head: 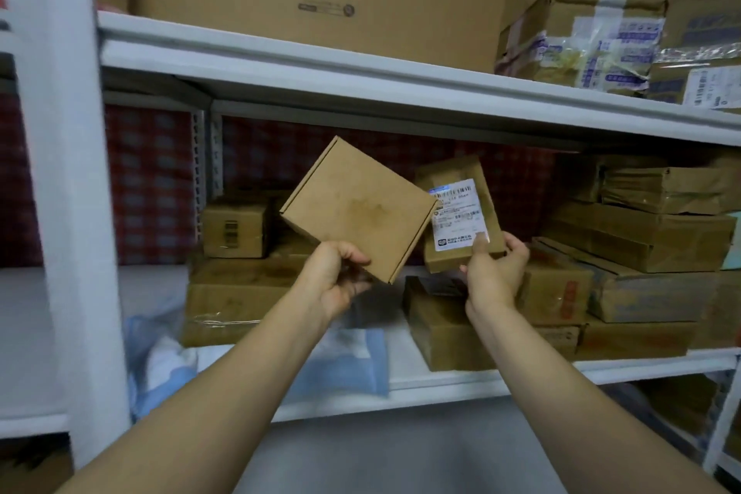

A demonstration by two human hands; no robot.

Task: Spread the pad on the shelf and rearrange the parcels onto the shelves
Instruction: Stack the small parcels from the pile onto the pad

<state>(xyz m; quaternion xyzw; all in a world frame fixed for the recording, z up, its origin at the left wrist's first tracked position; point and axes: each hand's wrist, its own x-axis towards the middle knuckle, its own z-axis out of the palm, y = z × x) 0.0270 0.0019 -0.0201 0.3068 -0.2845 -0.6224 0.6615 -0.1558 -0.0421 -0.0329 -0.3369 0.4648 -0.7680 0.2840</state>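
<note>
cardboard plain box (357, 209) is tilting in the left hand (339, 281), gripped at its lower corner. right hand (495, 273) is clasping the labelled parcel (459, 213) before the middle shelf (441, 383). blue pad (341, 365), seemingly crumpled, is lying there.

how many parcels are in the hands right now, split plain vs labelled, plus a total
plain brown box, in the left hand: 1
box with a white label, in the right hand: 1
total: 2
</note>
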